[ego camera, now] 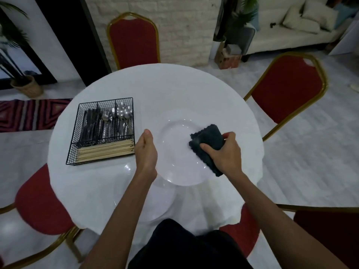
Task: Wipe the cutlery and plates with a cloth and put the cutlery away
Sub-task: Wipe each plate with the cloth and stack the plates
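— Navy cloth (207, 140), where?
— Right hand (223, 154) clutches it against the right half of the white plate (178, 152); left hand (146, 150) grips its left rim.
— Cutlery (105, 123)?
— Wire basket (72, 144), left of the left hand, nearer it.

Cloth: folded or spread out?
Folded. The cloth shows stacked layered edges as a compact pad, gripped by the right hand on the plate.
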The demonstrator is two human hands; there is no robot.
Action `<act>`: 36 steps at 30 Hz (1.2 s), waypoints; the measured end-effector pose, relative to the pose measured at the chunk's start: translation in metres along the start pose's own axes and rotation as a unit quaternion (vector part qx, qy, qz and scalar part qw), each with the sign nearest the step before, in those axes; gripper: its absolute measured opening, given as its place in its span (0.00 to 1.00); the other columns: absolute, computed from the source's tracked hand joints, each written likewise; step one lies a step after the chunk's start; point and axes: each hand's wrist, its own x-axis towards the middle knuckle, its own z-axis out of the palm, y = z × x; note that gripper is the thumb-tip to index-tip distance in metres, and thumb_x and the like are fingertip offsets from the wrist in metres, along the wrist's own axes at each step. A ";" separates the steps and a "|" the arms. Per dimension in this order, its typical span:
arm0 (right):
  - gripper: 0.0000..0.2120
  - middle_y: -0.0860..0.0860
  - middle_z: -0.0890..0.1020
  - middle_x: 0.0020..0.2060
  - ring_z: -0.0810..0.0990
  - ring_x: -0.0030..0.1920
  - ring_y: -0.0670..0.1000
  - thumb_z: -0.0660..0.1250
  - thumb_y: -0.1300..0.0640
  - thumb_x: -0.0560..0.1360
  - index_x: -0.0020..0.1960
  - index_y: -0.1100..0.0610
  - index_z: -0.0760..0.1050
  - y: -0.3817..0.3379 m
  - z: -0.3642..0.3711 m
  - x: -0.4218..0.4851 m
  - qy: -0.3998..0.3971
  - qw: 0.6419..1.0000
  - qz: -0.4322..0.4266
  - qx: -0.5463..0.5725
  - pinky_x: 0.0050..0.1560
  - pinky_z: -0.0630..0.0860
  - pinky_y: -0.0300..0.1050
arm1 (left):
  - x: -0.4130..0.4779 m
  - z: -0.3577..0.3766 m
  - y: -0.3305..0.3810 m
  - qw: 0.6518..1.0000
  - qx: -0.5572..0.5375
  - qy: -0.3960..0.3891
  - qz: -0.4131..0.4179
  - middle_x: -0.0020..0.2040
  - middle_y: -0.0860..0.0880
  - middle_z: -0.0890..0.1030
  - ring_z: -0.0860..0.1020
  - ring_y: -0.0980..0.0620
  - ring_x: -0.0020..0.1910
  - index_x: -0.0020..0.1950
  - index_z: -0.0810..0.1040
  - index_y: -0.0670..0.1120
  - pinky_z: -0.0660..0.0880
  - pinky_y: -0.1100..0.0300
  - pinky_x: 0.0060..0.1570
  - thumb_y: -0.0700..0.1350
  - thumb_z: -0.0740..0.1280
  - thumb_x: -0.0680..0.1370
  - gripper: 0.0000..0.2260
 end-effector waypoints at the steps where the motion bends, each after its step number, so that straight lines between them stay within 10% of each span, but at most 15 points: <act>1: 0.30 0.50 0.78 0.53 0.78 0.51 0.52 0.78 0.40 0.69 0.60 0.55 0.69 0.003 0.000 0.007 0.028 0.996 -0.062 -0.057 0.48 0.78 0.50 | -0.003 0.000 0.001 1.000 0.017 -0.019 -0.002 0.74 0.52 0.71 0.68 0.51 0.73 0.75 0.70 0.49 0.62 0.57 0.70 0.58 0.56 0.84 0.22; 4: 0.26 0.57 0.79 0.64 0.76 0.63 0.61 0.72 0.50 0.77 0.70 0.61 0.73 0.005 0.018 0.012 0.067 0.957 -0.226 -0.167 0.60 0.75 0.57 | -0.016 0.002 -0.003 1.000 0.015 -0.025 -0.001 0.71 0.53 0.73 0.69 0.51 0.72 0.73 0.73 0.49 0.64 0.55 0.71 0.56 0.56 0.85 0.20; 6: 0.26 0.60 0.71 0.74 0.69 0.74 0.63 0.62 0.50 0.82 0.76 0.61 0.68 0.001 0.035 0.003 0.057 0.938 -0.266 -0.216 0.72 0.67 0.61 | -0.027 0.007 -0.005 1.000 0.001 -0.019 -0.015 0.54 0.60 0.78 0.73 0.53 0.59 0.53 0.78 0.55 0.67 0.58 0.61 0.55 0.55 0.85 0.13; 10: 0.30 0.51 0.54 0.82 0.49 0.82 0.52 0.41 0.44 0.82 0.82 0.53 0.55 -0.014 0.057 -0.043 -0.122 0.940 -0.271 -0.168 0.81 0.49 0.57 | -0.040 0.014 -0.014 1.000 -0.007 -0.003 -0.021 0.47 0.58 0.75 0.71 0.55 0.53 0.48 0.76 0.52 0.69 0.61 0.54 0.53 0.55 0.85 0.13; 13: 0.26 0.47 0.58 0.81 0.51 0.81 0.46 0.47 0.50 0.84 0.82 0.52 0.55 -0.027 0.054 -0.085 -0.266 0.909 -0.308 -0.088 0.81 0.47 0.48 | -0.030 0.001 -0.012 0.999 -0.017 0.028 -0.017 0.43 0.46 0.75 0.74 0.49 0.46 0.45 0.74 0.45 0.74 0.56 0.46 0.53 0.56 0.85 0.16; 16: 0.23 0.46 0.67 0.77 0.62 0.77 0.43 0.55 0.58 0.84 0.79 0.51 0.64 -0.021 0.025 -0.097 -0.344 0.872 -0.341 -0.069 0.77 0.53 0.35 | -0.019 -0.011 -0.011 0.999 -0.012 0.048 -0.005 0.51 0.48 0.76 0.74 0.49 0.54 0.54 0.78 0.46 0.73 0.52 0.59 0.55 0.57 0.84 0.16; 19: 0.22 0.47 0.78 0.69 0.74 0.70 0.48 0.56 0.54 0.80 0.72 0.51 0.75 -0.005 0.001 -0.069 -0.278 0.869 -0.379 -0.153 0.72 0.68 0.46 | -0.018 -0.021 -0.010 0.998 -0.019 0.058 -0.020 0.67 0.57 0.72 0.69 0.53 0.69 0.73 0.72 0.49 0.62 0.54 0.70 0.62 0.58 0.81 0.25; 22: 0.30 0.45 0.71 0.75 0.69 0.74 0.52 0.44 0.44 0.79 0.76 0.48 0.69 -0.006 -0.002 -0.041 -0.207 0.864 -0.372 -0.268 0.71 0.61 0.51 | -0.024 -0.019 -0.009 0.998 -0.039 0.047 -0.034 0.72 0.52 0.74 0.72 0.47 0.71 0.74 0.71 0.51 0.68 0.44 0.71 0.65 0.58 0.78 0.29; 25: 0.33 0.47 0.59 0.81 0.56 0.80 0.51 0.39 0.42 0.79 0.81 0.49 0.58 -0.031 0.025 -0.047 -0.241 0.864 -0.380 -0.225 0.77 0.51 0.52 | -0.044 -0.005 -0.006 0.999 -0.022 0.025 -0.017 0.60 0.52 0.78 0.75 0.51 0.60 0.64 0.77 0.47 0.71 0.55 0.62 0.54 0.56 0.85 0.17; 28: 0.25 0.53 0.73 0.74 0.71 0.72 0.53 0.52 0.52 0.83 0.78 0.56 0.66 -0.040 0.037 -0.081 -0.300 0.864 -0.392 -0.093 0.74 0.65 0.52 | -0.042 -0.014 -0.010 0.998 -0.033 0.047 -0.007 0.46 0.46 0.81 0.78 0.47 0.48 0.44 0.77 0.47 0.79 0.48 0.55 0.54 0.58 0.84 0.16; 31: 0.21 0.50 0.81 0.64 0.75 0.60 0.49 0.60 0.55 0.83 0.76 0.52 0.70 -0.018 0.018 -0.095 -0.357 0.840 -0.403 -0.070 0.63 0.71 0.42 | -0.023 -0.036 -0.013 0.997 -0.014 0.072 0.011 0.50 0.46 0.82 0.80 0.44 0.51 0.45 0.77 0.53 0.77 0.39 0.60 0.56 0.57 0.83 0.13; 36: 0.16 0.44 0.84 0.56 0.77 0.55 0.51 0.69 0.52 0.77 0.64 0.49 0.81 0.002 -0.006 -0.034 -0.273 0.822 -0.462 -0.193 0.57 0.72 0.49 | -0.031 -0.056 -0.009 0.999 -0.022 0.042 0.005 0.47 0.52 0.82 0.80 0.51 0.45 0.47 0.78 0.55 0.79 0.55 0.44 0.53 0.56 0.85 0.13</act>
